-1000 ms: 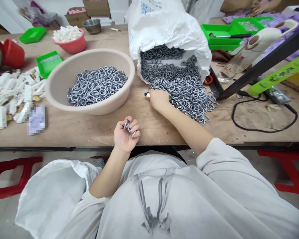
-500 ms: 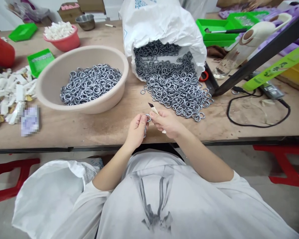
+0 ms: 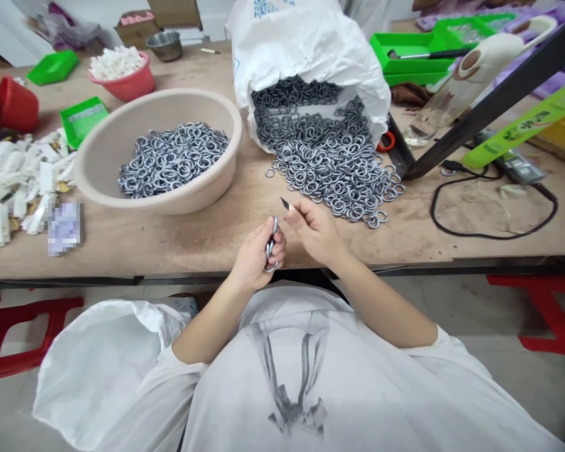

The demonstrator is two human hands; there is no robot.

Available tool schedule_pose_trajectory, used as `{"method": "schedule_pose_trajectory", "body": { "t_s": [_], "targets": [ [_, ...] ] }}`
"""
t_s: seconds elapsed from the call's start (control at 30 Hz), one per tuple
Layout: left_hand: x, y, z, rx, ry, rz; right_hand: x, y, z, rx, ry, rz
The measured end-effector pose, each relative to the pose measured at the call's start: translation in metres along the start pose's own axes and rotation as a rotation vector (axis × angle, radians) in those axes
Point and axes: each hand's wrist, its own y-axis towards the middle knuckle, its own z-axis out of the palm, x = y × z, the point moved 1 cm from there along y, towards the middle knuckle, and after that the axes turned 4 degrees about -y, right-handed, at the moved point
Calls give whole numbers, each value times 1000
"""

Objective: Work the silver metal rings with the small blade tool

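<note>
The person's left hand [image 3: 252, 260], in front of the beige basin [image 3: 106, 157] and to its right, was closed around several grey rings [image 3: 269, 248]; the fingers hid part of them, so no count was possible. The right hand [image 3: 321, 237], farther right of the basin, gripped a small knife [image 3: 285, 204], its dark pointed blade showing and its handle mostly covered. Heaped rings [image 3: 179, 160] lay inside the basin, the lowest ones buried from sight. Right of the basin lay a white sack [image 3: 306, 47], its top cut off by the view's edge, a pile of rings [image 3: 339, 172] spreading from its mouth onto the table [image 3: 179, 245]. Left of the basin, a small purplish item [image 3: 64, 229] was blurred into blocks
</note>
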Motion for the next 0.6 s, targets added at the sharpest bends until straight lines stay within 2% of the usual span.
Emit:
{"method": "schedule_pose_trajectory", "body": {
  "t_s": [0.13, 0.23, 0.37, 0.43, 0.53, 0.6],
  "targets": [
    [0, 0, 0, -36, -47, -16, 6, -13, -3, 38, -369, -189],
    [0, 1, 0, -64, -30, -3, 9, -18, 1, 80, -470, -227],
    [3, -1, 0, -53, -10, 20, 7, -15, 3, 98, -497, -220],
    [6, -5, 0, -3, 5, -1, 1, -10, -1, 69, -490, -168],
    [7, -15, 3, 121, 70, -53, -16, 2, -13, -58, -498, 14],
    [-9, -18, 2, 110, 143, 34, -26, 13, -21, -110, -528, 111]
  ]
}}
